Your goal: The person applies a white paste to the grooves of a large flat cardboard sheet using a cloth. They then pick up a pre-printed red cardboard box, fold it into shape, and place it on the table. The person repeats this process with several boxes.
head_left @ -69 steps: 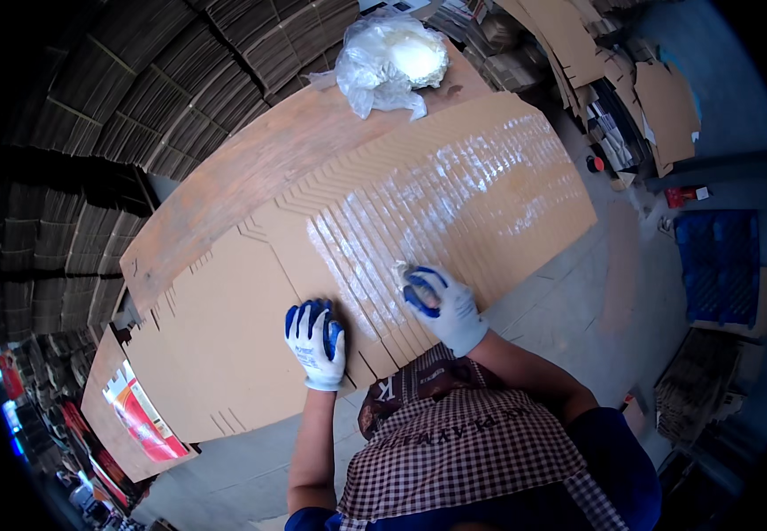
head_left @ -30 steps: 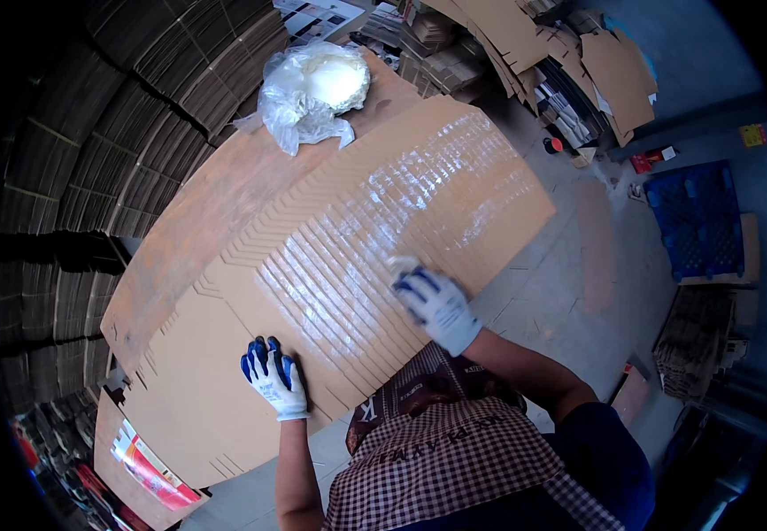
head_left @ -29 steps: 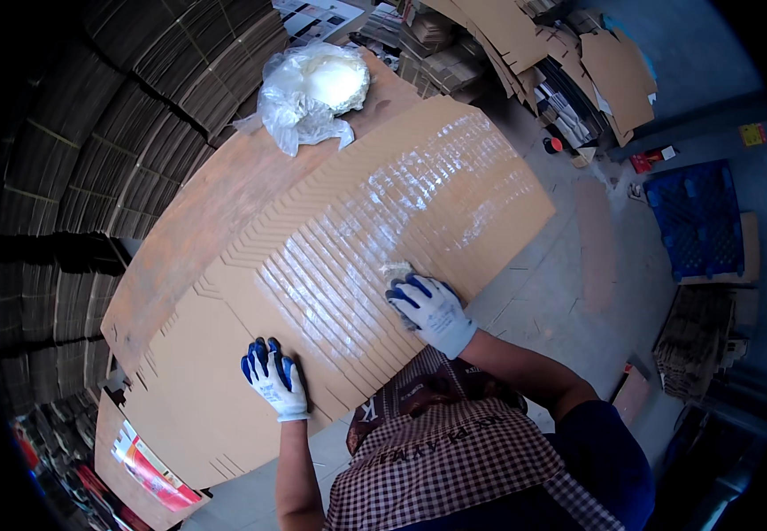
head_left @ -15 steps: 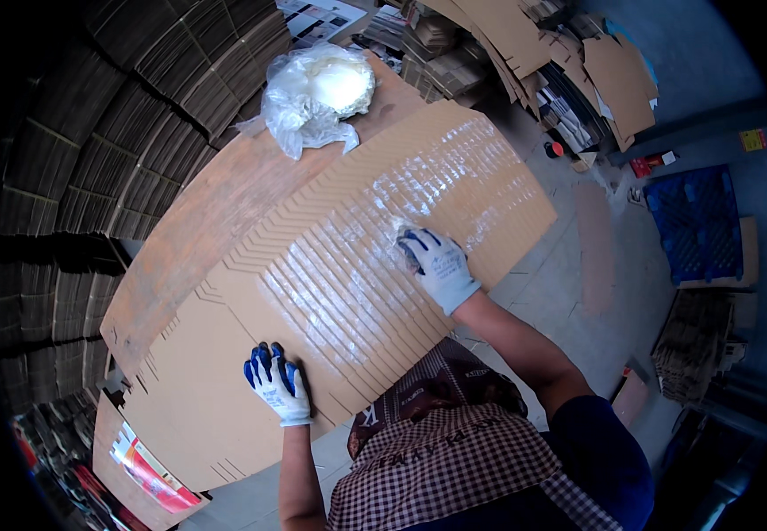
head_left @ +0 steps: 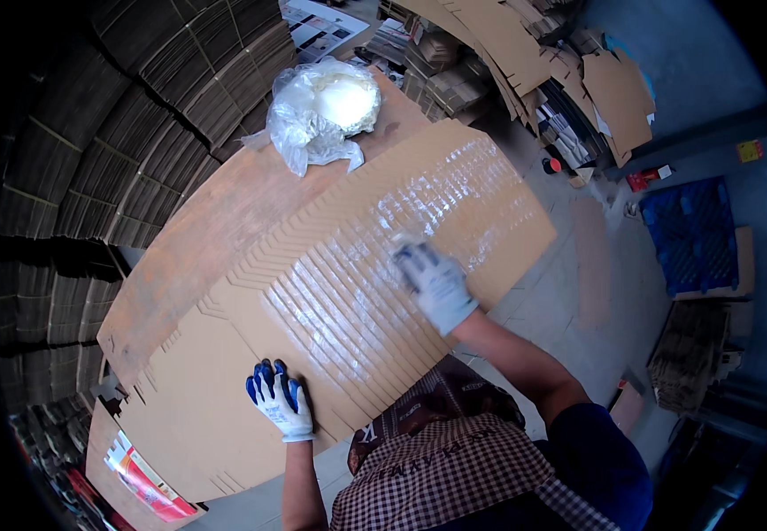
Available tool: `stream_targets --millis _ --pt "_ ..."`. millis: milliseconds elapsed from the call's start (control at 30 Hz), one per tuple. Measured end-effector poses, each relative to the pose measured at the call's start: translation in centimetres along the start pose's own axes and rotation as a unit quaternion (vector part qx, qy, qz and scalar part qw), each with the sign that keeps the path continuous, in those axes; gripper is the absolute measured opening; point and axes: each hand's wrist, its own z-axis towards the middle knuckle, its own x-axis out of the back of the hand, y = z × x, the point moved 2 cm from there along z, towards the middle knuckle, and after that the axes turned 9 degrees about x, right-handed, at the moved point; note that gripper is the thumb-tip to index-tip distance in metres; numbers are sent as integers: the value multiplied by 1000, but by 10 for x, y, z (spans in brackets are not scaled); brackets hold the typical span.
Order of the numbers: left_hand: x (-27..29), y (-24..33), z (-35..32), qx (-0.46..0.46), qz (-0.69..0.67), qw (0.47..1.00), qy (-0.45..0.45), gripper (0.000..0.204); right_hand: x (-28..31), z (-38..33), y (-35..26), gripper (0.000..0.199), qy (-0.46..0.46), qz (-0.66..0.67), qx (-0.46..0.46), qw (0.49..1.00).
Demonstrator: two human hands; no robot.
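Cardboard sheets [head_left: 197,389] lie fanned out in overlapping rows on a wooden table [head_left: 180,221], with shiny white paste [head_left: 312,305] smeared over their stepped edges. My left hand [head_left: 280,403], in a white glove with blue fingers, presses flat on the lower left of the sheets, fingers spread. In the same kind of glove, my right hand [head_left: 436,283] is bent over the pasted rows, blurred by motion. A small pale wad [head_left: 404,239] shows at its fingertips; its kind is unclear. Beyond the sheets sits an open clear plastic bag [head_left: 299,124] with a white paste mass [head_left: 345,102].
Tall strapped stacks of cardboard [head_left: 135,115] stand close along the left. A printed red and white sheet [head_left: 149,482] lies at the table's near left end. More cardboard [head_left: 618,97] piles up at the far right, and a blue pallet [head_left: 689,234] leans by the wall.
My right hand has shifted slightly toward me over the pasted rows and is now blurred. My left hand stays on the same spot of the cardboard. The whole view has dipped slightly.
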Motion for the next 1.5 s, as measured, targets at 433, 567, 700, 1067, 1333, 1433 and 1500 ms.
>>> stream_targets --millis 433,567,700,1067,1333,1433,1500 --pt "-3 -1 2 -7 1 1000 3 40 -20 38 -3 36 -32 95 75 992" --pt "-4 -1 0 -4 -1 1000 1 40 -21 59 56 34 -109 42 -123 986" --pt "-3 0 4 -4 -1 1000 7 40 2 52 75 34 -11 93 -145 985" --pt "2 3 4 8 -5 1000 -8 36 -11 73 56 41 -47 106 15 993" --pt "2 4 6 8 -20 1000 -13 37 -12 88 28 27 -58 139 58 987" --pt "3 2 5 14 -7 1000 -16 42 -5 94 40 21 -58 149 -55 986" --pt "3 1 4 14 -1 1000 -18 45 4 93 24 20 6 201 -69 977"
